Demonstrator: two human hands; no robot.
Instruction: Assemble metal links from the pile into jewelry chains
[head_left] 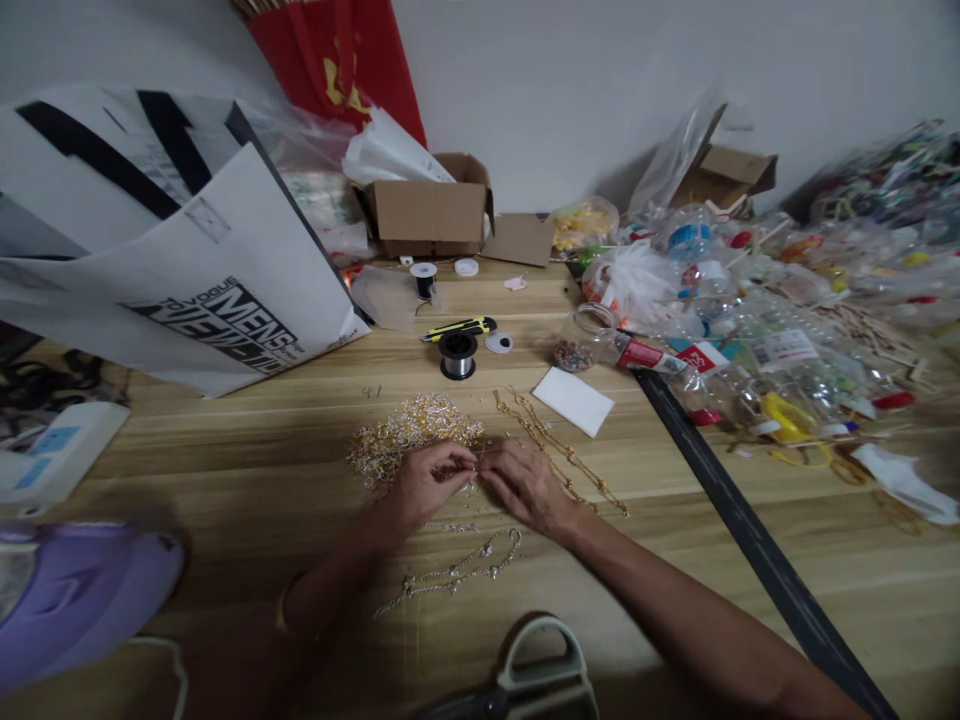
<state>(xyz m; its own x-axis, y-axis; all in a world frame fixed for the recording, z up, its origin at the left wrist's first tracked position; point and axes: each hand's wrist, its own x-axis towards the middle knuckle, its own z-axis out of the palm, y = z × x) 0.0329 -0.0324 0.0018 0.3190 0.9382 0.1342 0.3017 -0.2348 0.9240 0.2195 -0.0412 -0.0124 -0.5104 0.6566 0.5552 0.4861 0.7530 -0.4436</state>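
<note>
My left hand [431, 484] and my right hand [523, 482] meet fingertip to fingertip over the table. Both pinch at something tiny that I cannot make out. Just beyond the left hand lies a heap of small silver and gold rings and links [409, 425]. A gold-coloured chain [577, 462] lies in two strands to the right of my right hand. On the near side a silver chain [457, 573] with small ornaments forms a loop, and a short piece of silver chain [451, 527] lies by the left wrist.
Beyond the heap are a wire spool [457, 356], a yellow-black utility knife [459, 329] and a white card [574, 401]. A jar of beads [585, 337] lies near many plastic bottles [750, 340]. Scissors [541, 665] are at the near edge; a white bag [187, 260] stands left.
</note>
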